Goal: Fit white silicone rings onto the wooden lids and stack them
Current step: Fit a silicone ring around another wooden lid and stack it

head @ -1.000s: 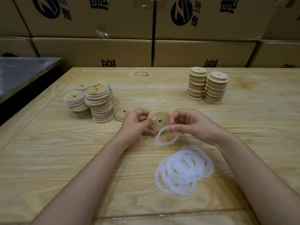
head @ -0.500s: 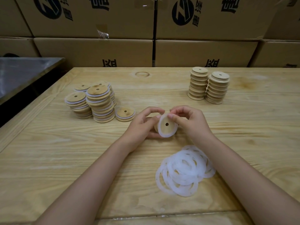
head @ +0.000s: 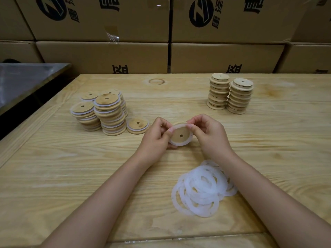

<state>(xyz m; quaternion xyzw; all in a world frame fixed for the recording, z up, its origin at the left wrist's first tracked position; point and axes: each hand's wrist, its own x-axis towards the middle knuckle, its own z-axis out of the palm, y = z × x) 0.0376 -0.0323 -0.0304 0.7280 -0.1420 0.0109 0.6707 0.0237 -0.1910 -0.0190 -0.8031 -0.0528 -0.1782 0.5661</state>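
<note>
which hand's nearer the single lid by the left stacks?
Left. The left hand sits just right of the single lid; the right hand is farther right, past the held lid.

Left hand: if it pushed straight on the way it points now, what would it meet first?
The wooden lid the left hand grips, with the right hand pinching its far rim. Past those, probably the plain lid stacks, though depth is unclear.

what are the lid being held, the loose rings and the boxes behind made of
Held lid: pale wood, matte, faint grain showing.
Loose rings: translucent white and thin, probably silicone or soft rubber.
Boxes: brown cardboard, with dark print and clear tape on the seams.
</note>
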